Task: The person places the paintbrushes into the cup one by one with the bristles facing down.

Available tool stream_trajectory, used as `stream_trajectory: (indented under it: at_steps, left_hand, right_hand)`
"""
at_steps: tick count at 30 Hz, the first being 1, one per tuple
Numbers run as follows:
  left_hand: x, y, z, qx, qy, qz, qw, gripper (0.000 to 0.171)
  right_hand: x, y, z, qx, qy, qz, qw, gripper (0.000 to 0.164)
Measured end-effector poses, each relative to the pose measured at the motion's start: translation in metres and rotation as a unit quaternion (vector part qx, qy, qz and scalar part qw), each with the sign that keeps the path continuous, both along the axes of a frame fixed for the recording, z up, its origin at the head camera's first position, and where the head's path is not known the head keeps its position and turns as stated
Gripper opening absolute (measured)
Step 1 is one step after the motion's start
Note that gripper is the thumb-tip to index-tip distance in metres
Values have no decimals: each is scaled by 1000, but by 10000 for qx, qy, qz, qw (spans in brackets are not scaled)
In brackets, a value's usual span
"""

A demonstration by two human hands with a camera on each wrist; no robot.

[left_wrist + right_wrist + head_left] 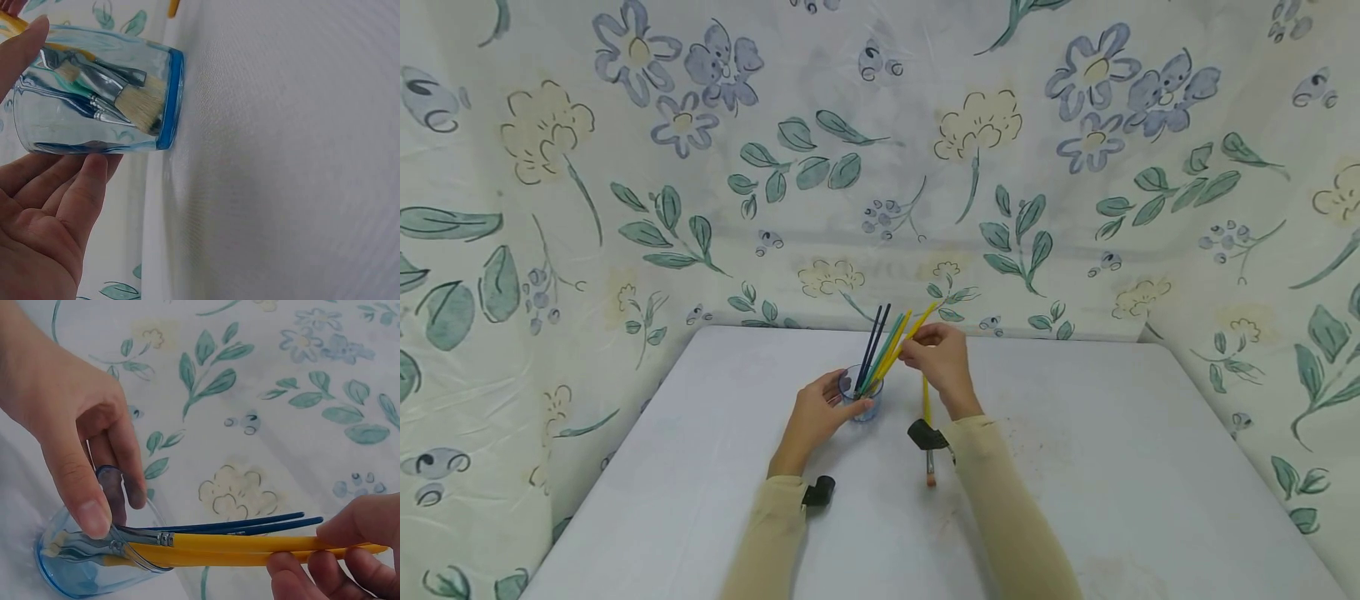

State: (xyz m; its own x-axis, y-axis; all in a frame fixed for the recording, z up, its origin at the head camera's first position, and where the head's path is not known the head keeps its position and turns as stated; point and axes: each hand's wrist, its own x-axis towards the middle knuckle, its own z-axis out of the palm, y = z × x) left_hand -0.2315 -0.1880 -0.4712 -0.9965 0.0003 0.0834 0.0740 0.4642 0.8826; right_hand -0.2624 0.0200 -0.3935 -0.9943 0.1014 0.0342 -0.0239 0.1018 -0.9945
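A clear drinking glass (pixel 867 412) with a blue base holds several paintbrushes, bristles down. Around its side, the left hand (pixel 818 418) has its thumb and fingers on opposite walls. The right hand (pixel 942 358) pinches the handle of a yellow paintbrush (pixel 244 542), whose bristle end is inside the glass. A second yellow handle runs close along it in the right wrist view; whether the fingers grip that one too is unclear. Dark blue paintbrushes (pixel 870 348) and green handles (pixel 889 343) lean beside them. In the left wrist view, pale bristles (pixel 139 107) sit near the glass base.
Another yellow paintbrush (pixel 927 396) lies on the white table (pixel 715 433) below the right hand, bristles toward the person, partly covered by the black wrist camera (pixel 927 434). A flowered cloth (pixel 880 225) hangs behind the table and at its sides.
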Motion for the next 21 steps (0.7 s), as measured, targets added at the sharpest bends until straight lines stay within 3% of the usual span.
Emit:
stream_trajectory:
  at_steps: [21]
  left_hand:
    - [0, 0, 0, -75, -164, 52, 9998, 87]
  right_hand:
    - [5, 7, -6, 794, -247, 413, 9957, 25]
